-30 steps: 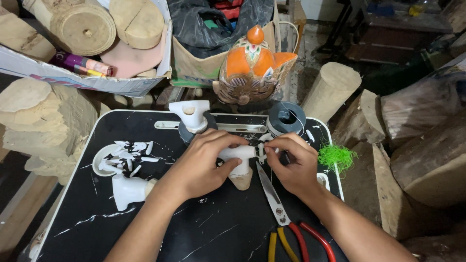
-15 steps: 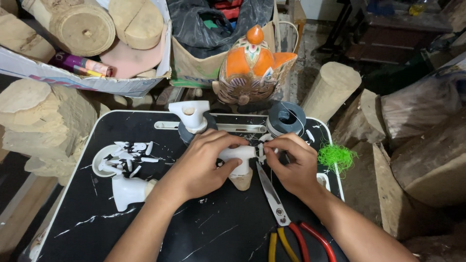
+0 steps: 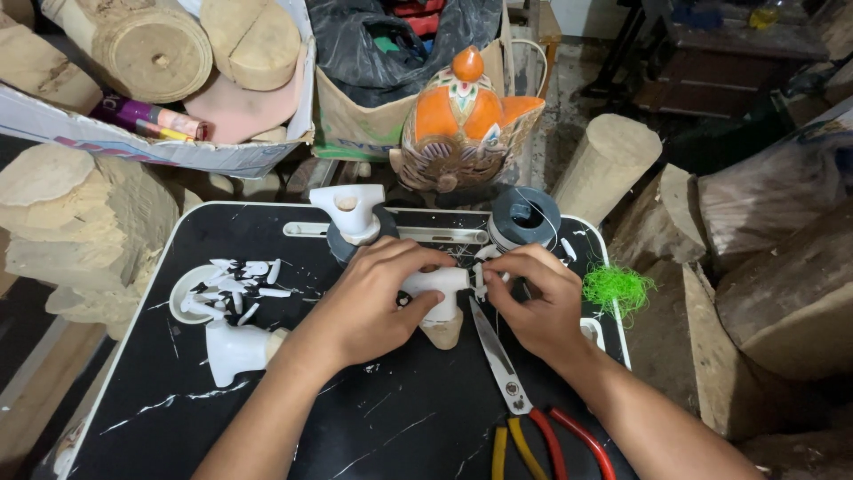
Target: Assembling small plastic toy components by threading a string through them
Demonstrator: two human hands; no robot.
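Mid-desk, the white-painted wooden figure lies with its long axis across the desk, its unpainted base toward the person. The left hand is clamped on it; the right hand pinches its right end, fingers together. Two more white figures: one at the back, one left. A white dish holds white chips. Scissors lie beside the right hand.

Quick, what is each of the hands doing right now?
Left hand: closed around a small white-painted figure on the black table.
Right hand: fingertips pinched at the figure's end; what they pinch cannot be told.
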